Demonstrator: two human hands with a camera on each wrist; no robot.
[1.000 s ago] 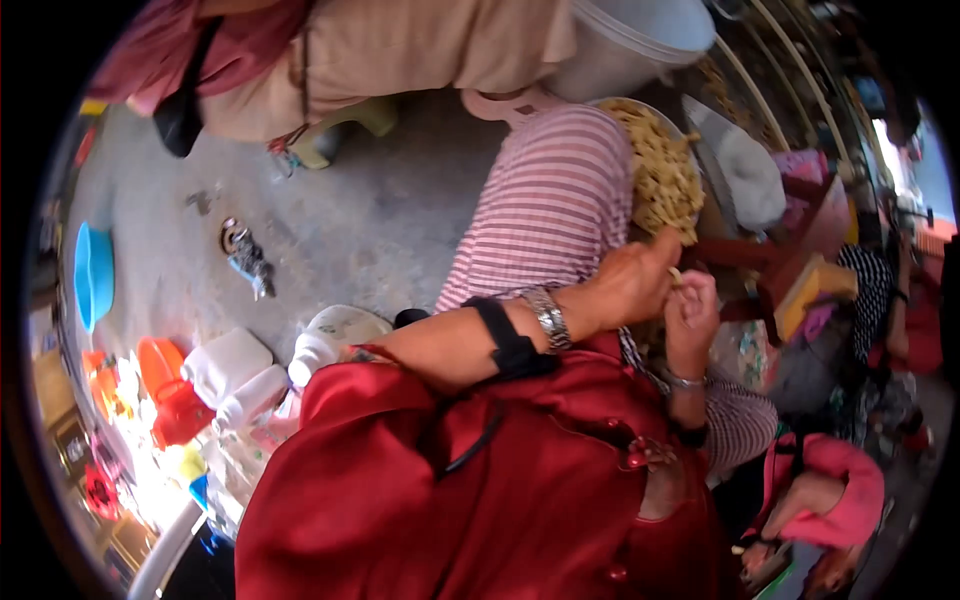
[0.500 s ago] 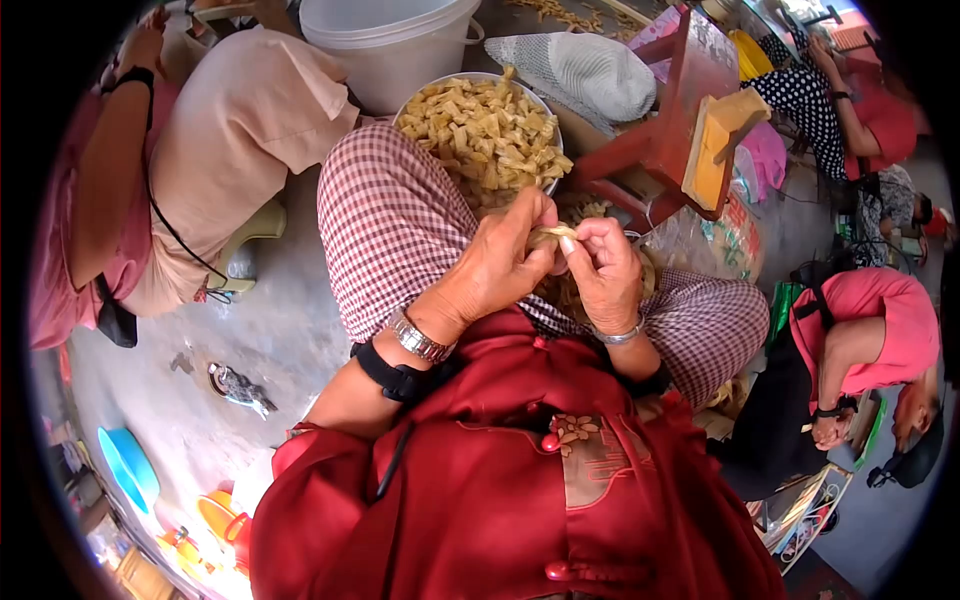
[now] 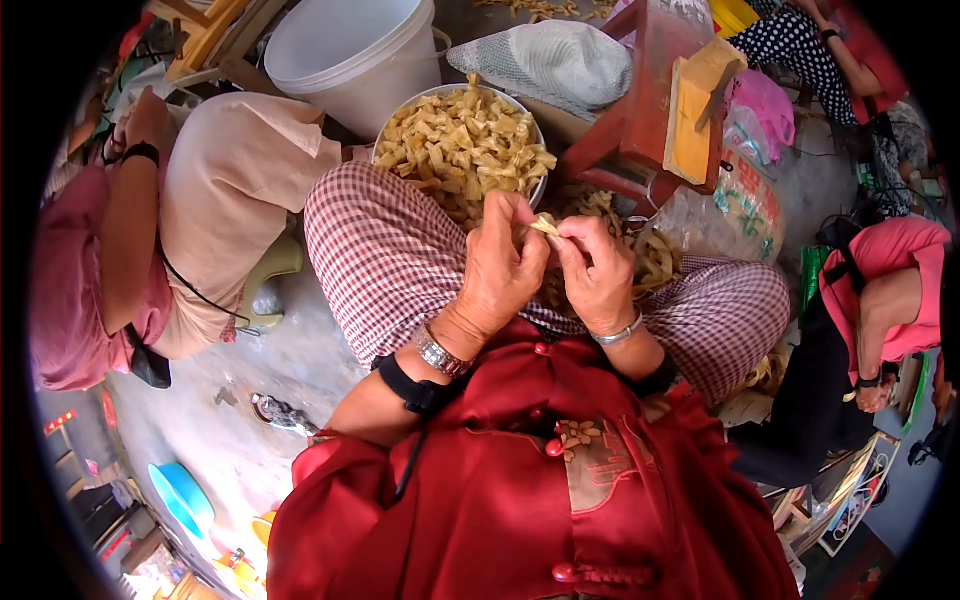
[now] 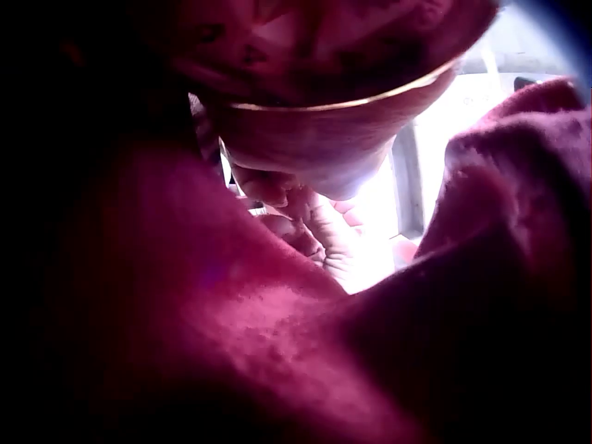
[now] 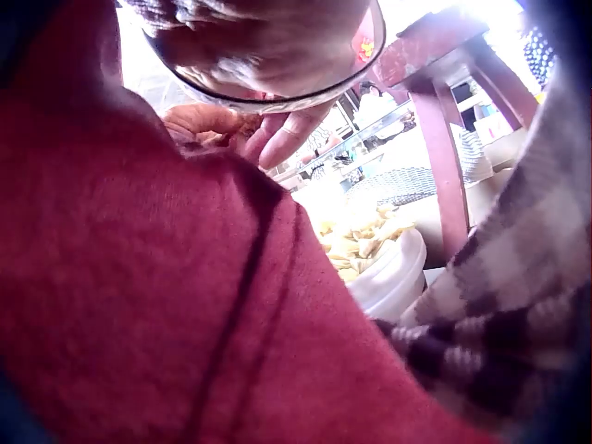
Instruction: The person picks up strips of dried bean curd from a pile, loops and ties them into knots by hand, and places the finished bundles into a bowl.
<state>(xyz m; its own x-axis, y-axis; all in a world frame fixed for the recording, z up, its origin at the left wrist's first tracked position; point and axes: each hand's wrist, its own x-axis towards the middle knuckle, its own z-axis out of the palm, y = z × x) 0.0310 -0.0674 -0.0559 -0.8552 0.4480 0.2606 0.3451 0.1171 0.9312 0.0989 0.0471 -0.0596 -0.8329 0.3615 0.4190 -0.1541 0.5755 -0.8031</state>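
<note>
My left hand [image 3: 505, 265] and right hand [image 3: 598, 268] meet above my checked trouser knees, and both pinch a small pale yellow piece [image 3: 545, 226] between thumbs and fingertips. Just beyond them a round bowl [image 3: 397, 108] is heaped with similar yellow pieces [image 3: 460, 140]. More of those pieces lie on my lap [image 3: 655, 255] by the right hand. In the left wrist view curled fingers [image 4: 310, 222] show past a red sleeve; the piece is hidden. The right wrist view has fingers [image 5: 273, 134] at the top and the bowl [image 5: 393, 277] below.
A white bucket [image 3: 345, 50] and a mesh hat [image 3: 560, 60] stand behind the bowl. A red wooden stool [image 3: 640, 110] is at the right. One person in beige [image 3: 215, 200] sits close on the left, another in pink [image 3: 880, 300] on the right.
The head view has swung from the floor on the left to the bowl. Both hands stay together on the yellow piece and have drawn slightly closer to the bowl.
</note>
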